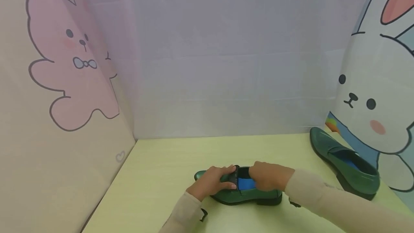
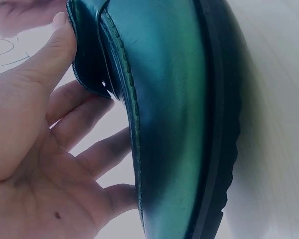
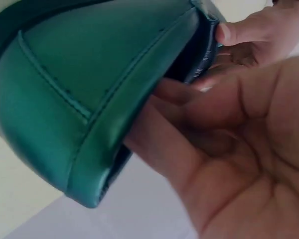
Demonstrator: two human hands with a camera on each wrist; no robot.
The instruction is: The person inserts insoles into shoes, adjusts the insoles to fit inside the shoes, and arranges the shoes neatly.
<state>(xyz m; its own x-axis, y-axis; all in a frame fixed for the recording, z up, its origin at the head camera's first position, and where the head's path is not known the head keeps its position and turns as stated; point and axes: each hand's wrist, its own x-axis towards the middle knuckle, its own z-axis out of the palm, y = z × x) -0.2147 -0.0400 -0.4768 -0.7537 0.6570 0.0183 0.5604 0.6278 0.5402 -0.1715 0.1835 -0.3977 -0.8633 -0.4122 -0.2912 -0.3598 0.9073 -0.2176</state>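
A glossy green loafer (image 1: 237, 197) lies on its sole at the front of the table, toe to the left. My left hand (image 1: 211, 182) pinches its raised tongue (image 2: 87, 55), thumb on one face and fingers on the other. At the heel end, my right hand (image 1: 270, 176) reaches into the shoe opening with bent fingers (image 3: 164, 142). Their tips are hidden inside, so I cannot tell whether they hold anything. A bright blue insole (image 1: 246, 184) shows between the two hands.
A matching green loafer (image 1: 323, 142) stands at the right edge of the pale yellow table (image 1: 155, 168), toe toward the back. A plain whitish cloth (image 1: 233, 64) hangs behind. Cloths with cartoon rabbits line the left and right sides.
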